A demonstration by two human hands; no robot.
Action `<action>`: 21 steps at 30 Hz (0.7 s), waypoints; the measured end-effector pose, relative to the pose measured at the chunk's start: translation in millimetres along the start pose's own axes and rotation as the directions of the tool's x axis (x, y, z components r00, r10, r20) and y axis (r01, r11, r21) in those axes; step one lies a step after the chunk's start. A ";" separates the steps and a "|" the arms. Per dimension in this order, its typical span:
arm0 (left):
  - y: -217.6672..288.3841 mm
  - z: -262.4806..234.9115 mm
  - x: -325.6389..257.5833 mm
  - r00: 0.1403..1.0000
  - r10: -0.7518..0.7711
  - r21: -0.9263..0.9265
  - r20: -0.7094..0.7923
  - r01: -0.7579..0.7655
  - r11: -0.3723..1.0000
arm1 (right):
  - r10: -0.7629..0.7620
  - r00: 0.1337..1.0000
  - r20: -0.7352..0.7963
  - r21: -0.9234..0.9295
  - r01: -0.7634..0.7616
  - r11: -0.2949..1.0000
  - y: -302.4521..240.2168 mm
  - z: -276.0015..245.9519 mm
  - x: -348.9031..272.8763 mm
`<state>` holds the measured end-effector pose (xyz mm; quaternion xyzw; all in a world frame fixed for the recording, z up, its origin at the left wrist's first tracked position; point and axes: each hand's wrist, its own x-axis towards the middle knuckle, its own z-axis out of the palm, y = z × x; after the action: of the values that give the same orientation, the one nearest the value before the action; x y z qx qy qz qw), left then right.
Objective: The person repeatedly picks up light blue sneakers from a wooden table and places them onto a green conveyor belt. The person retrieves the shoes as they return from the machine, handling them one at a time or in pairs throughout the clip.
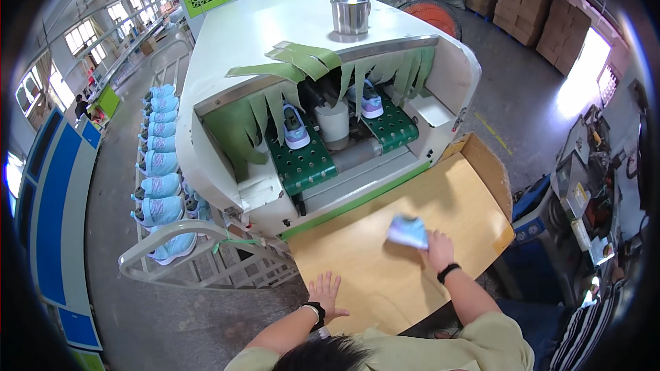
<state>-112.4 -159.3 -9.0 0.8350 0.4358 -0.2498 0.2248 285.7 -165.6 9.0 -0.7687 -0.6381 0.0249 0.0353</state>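
Note:
My right hand is closed on a light blue and lilac sneaker, which is smeared by motion above the wooden tabletop. Fingers spread, my left hand is at the table's near left edge and holds nothing. Beyond the table, two perforated green conveyor belts come out of a white machine. On the left belt sits a blue and lilac sneaker. Another sneaker rests on the right belt, partly behind the hanging green strips.
A metal rack on the left carries several light blue shoes. A lidded steel pot stands on the machine. Cardboard walls the table's far right side. A dark machine stands to the right, a blue-panelled cabinet far left.

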 end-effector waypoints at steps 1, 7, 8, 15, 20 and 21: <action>1.5 -2.9 2.2 1.000 0.008 0.009 -0.023 -0.007 1.000 | -0.093 0.995 -0.030 -0.112 0.089 0.990 -4.1 -4.2 -26.5; 7.4 -10.1 -1.6 0.999 0.029 0.028 -0.033 -0.028 0.999 | 0.065 0.998 -0.019 0.350 -0.054 0.935 -9.5 68.2 -117.0; 4.8 -6.3 -2.7 0.999 0.019 0.029 -0.040 -0.018 0.999 | 0.160 0.984 0.079 0.555 -0.177 0.813 -25.4 67.6 -118.3; 0.6 2.9 9.1 1.000 -0.016 -0.009 0.006 0.016 1.000 | 0.495 0.860 0.122 0.906 -0.300 0.298 -114.5 50.2 -132.8; -2.1 13.3 17.7 1.000 -0.002 0.028 -0.023 0.002 1.000 | 0.214 0.956 0.200 0.836 -0.280 0.471 -126.9 19.9 -166.4; -1.8 12.6 18.5 1.000 0.005 0.033 -0.027 -0.004 0.999 | 0.152 0.960 0.234 0.845 -0.278 0.457 -128.8 17.0 -172.7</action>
<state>-107.6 -154.4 -30.4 0.8429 0.4327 -0.2450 0.2055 126.3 -311.3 2.0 -0.7156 -0.4357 0.3963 0.3755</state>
